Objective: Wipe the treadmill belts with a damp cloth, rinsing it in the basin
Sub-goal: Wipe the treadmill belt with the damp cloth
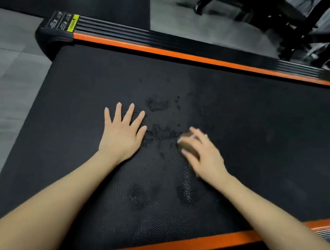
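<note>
A black treadmill belt [259, 133] fills the middle of the head view, with wet patches and droplets near its centre. My left hand [122, 133] rests flat on the belt, fingers spread. Just to its right, my right hand [201, 154] is blurred and holds a small brownish cloth [188, 144] bunched under its curled fingers, pressed on the belt. Most of the cloth is hidden by the hand. No basin is in view.
Orange side rails [186, 56] run along the far and near edges of the belt, with a black ribbed strip and a yellow label [73, 23] beyond. Grey floor tiles [7, 91] lie to the left. Black gym equipment frames [289, 22] stand at the top right.
</note>
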Action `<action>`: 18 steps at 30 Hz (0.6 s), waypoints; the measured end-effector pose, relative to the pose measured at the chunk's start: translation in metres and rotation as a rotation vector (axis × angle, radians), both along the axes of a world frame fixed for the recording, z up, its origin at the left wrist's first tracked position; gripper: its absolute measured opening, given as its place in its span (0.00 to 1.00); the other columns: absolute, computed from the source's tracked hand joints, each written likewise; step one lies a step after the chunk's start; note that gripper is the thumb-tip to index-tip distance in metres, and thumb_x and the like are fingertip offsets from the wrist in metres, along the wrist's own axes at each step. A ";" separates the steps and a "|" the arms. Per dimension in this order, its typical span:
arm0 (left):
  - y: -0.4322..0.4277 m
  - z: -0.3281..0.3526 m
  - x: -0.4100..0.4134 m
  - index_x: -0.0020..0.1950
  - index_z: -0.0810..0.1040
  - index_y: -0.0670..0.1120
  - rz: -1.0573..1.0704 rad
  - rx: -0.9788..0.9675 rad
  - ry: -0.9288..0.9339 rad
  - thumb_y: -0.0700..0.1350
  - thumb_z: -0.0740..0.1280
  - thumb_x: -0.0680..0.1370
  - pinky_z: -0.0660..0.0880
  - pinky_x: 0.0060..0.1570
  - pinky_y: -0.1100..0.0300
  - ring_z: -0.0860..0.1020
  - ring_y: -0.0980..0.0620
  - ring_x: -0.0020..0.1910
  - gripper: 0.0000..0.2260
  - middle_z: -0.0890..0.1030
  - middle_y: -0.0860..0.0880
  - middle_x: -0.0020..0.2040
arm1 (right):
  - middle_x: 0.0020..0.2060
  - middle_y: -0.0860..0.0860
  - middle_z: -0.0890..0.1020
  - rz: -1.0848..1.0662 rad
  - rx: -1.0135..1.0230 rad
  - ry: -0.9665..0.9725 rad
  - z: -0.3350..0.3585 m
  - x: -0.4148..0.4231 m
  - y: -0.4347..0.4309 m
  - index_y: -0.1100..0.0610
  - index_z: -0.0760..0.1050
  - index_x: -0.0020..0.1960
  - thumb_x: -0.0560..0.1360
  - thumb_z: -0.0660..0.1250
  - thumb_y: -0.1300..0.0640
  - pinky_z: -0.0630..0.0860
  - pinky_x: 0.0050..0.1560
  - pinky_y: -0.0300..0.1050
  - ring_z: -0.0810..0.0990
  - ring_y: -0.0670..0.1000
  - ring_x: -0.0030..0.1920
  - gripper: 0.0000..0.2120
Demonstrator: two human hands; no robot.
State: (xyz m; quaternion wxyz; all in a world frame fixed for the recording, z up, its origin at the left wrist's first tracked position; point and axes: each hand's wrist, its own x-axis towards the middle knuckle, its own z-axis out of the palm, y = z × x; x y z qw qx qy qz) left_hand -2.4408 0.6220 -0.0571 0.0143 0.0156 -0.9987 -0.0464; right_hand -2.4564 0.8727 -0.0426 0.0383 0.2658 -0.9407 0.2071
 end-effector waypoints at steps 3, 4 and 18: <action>0.001 0.001 0.002 0.78 0.47 0.54 -0.005 0.000 0.008 0.58 0.38 0.80 0.40 0.72 0.38 0.43 0.38 0.76 0.26 0.47 0.47 0.79 | 0.69 0.56 0.68 -0.363 -0.089 -0.013 -0.004 -0.017 -0.028 0.53 0.76 0.61 0.77 0.65 0.53 0.59 0.70 0.62 0.63 0.58 0.72 0.14; 0.001 0.000 0.002 0.78 0.47 0.54 -0.007 -0.003 0.010 0.58 0.37 0.80 0.40 0.72 0.38 0.43 0.38 0.76 0.26 0.47 0.47 0.79 | 0.70 0.56 0.68 -0.365 -0.086 -0.002 -0.004 -0.004 -0.034 0.53 0.76 0.61 0.77 0.65 0.53 0.59 0.70 0.61 0.63 0.59 0.72 0.14; -0.012 0.015 -0.030 0.75 0.61 0.54 0.010 0.045 0.064 0.58 0.44 0.81 0.44 0.72 0.40 0.53 0.39 0.75 0.24 0.58 0.44 0.77 | 0.72 0.55 0.65 -0.400 -0.091 -0.004 -0.004 -0.082 -0.048 0.52 0.76 0.61 0.77 0.65 0.54 0.50 0.72 0.57 0.59 0.60 0.73 0.14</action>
